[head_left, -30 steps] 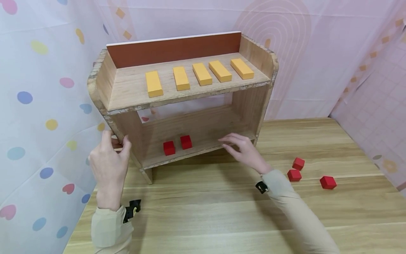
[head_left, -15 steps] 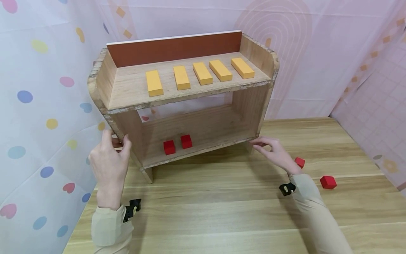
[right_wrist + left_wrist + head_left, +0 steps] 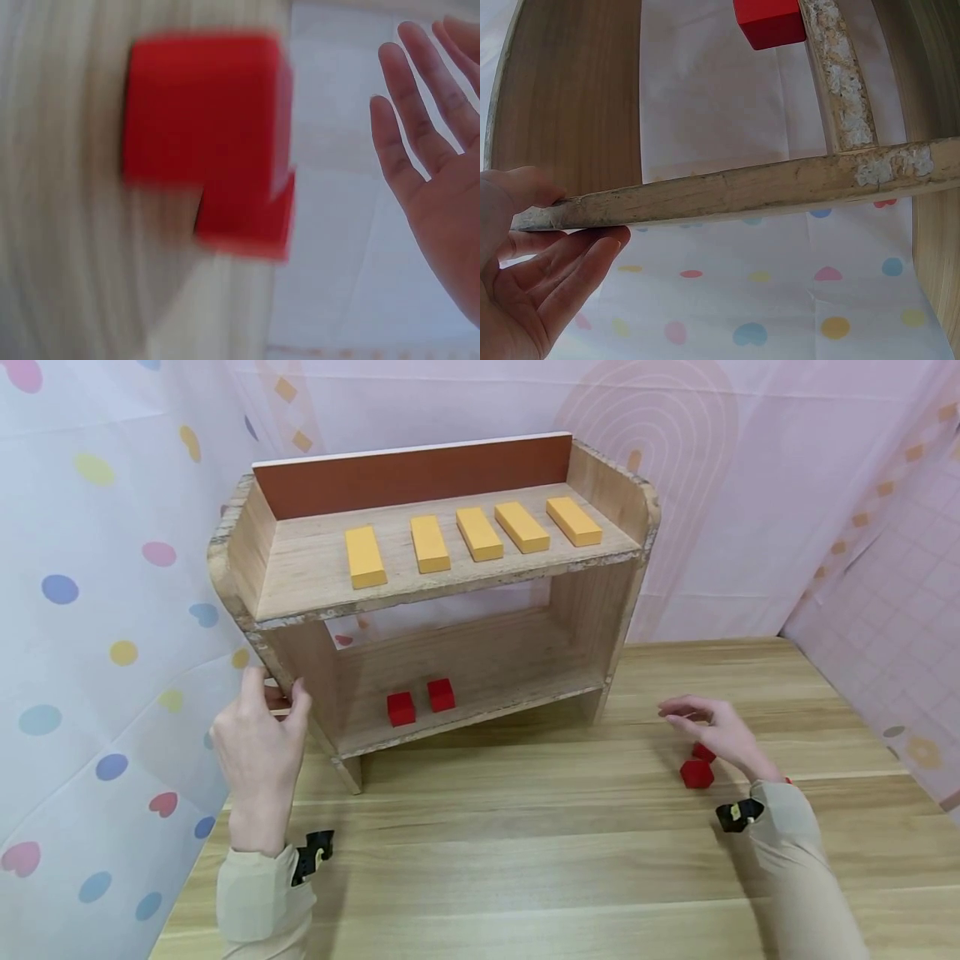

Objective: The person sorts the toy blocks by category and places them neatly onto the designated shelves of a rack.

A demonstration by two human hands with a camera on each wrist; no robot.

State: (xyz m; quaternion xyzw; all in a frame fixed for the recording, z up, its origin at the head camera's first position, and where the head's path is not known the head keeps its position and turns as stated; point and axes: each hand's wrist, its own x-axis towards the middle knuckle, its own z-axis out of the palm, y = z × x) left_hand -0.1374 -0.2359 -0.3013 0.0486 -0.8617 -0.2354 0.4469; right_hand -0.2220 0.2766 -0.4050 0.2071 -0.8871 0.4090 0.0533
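My left hand pinches the left side board of a small wooden shelf. In the left wrist view, the thumb lies on one face of that side board and the fingers on the other. Two red cubes sit on the lower board, left of its middle. My right hand hovers right of the shelf, holding nothing, its fingers loosely bent. Just below it lie two red cubes on the table, blurred in the right wrist view. A third is almost wholly hidden behind the right wrist.
Several yellow blocks lie in a row on the upper board, in front of a reddish-brown back strip. The shelf stands on a wood-grain table. Patterned cloth hangs at the left, back and right.
My right hand has moved rightward, from in front of the lower board, past the shelf's right leg, to above the loose red cubes. The left hand keeps its hold on the side board.
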